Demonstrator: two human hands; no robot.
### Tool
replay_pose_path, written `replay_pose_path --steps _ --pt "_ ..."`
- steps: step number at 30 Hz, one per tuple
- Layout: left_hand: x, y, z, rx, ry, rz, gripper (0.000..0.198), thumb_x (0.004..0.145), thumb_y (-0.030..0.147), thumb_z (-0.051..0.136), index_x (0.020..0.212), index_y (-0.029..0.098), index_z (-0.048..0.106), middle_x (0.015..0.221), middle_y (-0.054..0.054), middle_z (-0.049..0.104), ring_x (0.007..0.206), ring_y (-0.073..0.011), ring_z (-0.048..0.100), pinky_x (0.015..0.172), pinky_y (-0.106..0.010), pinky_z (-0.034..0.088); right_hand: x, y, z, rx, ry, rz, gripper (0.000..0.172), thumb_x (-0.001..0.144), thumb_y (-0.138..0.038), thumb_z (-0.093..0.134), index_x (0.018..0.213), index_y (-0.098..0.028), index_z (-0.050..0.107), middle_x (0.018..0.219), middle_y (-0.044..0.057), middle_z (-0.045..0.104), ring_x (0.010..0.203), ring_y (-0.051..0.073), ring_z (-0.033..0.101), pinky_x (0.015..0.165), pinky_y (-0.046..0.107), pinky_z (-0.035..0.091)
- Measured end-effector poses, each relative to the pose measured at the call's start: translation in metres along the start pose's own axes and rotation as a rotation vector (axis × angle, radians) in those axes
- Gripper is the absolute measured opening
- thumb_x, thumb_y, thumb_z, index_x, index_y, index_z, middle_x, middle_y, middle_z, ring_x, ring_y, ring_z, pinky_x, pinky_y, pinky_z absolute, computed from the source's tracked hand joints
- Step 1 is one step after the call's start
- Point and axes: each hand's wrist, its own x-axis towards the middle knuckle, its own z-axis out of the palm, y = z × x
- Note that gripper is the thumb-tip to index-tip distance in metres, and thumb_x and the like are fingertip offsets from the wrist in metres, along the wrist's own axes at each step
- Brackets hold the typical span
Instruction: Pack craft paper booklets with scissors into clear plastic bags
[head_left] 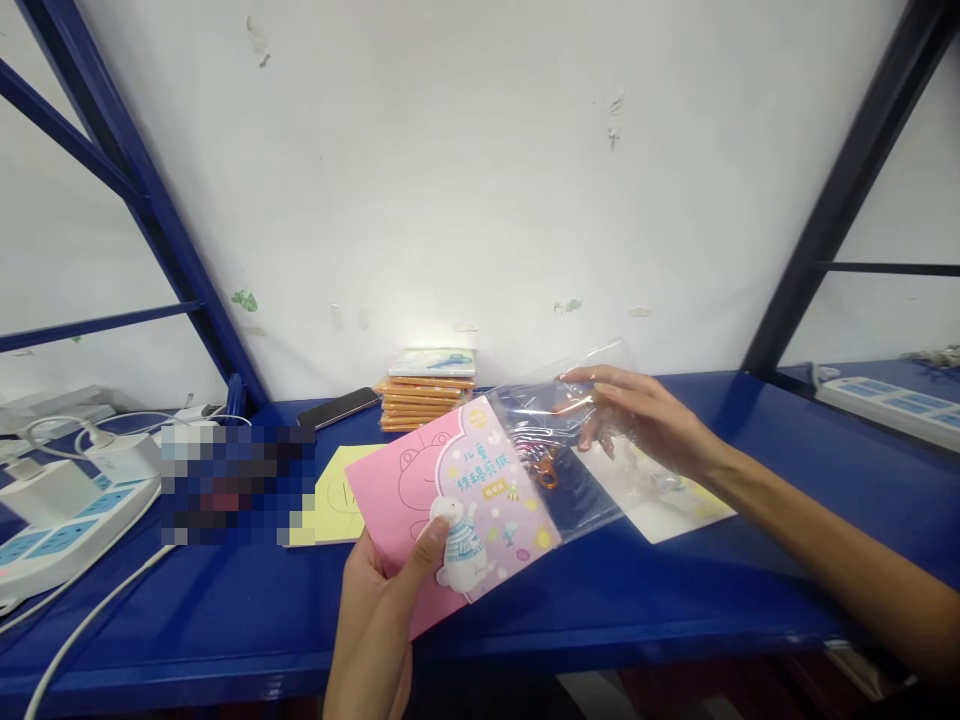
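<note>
My left hand point(390, 600) grips a pink paper-cutting pad point(401, 485), thumb on top. Its purple cover card point(495, 510) carries a white bear and Chinese characters; a line drawing shows on the pink sheet. A clear plastic bag point(577, 500) extends from the pad's right edge. At the bag's upper right, my right hand point(637, 405) holds the film with fingers and thumb apart; the exact grip is blurred by the shiny plastic. Small orange scissors point(544, 470) show through the bag; whether they lie inside or beneath it I cannot tell.
Yellow sheets point(330, 500) lie at left, a white printed sheet point(667, 500) at right. Behind stand a stack of orange packets point(424, 400) and a phone point(337, 408). Power strips point(75, 540) with cables occupy the left side; another strip point(892, 405) is at right. Blue shelf point(675, 610) has upright posts.
</note>
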Motion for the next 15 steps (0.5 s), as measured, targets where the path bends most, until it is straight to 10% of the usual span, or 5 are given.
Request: replay_pose_path --steps 15 --pt "-0.0023 -0.0001 -0.0002 0.057 -0.035 0.028 0.091 0.057 0.04 0.094 0.137 0.014 0.059 0.108 -0.016 0.08 0.097 -0.0381 0.076 0.076 -0.044 0.066 0.0008 0.0008 -0.001 -0.063 -0.045 0.068 0.039 0.099 -0.044 0.059 0.132 -0.024 0.067 0.114 0.013 0.076 0.071 0.019 0.075 0.052 0.027 0.054"
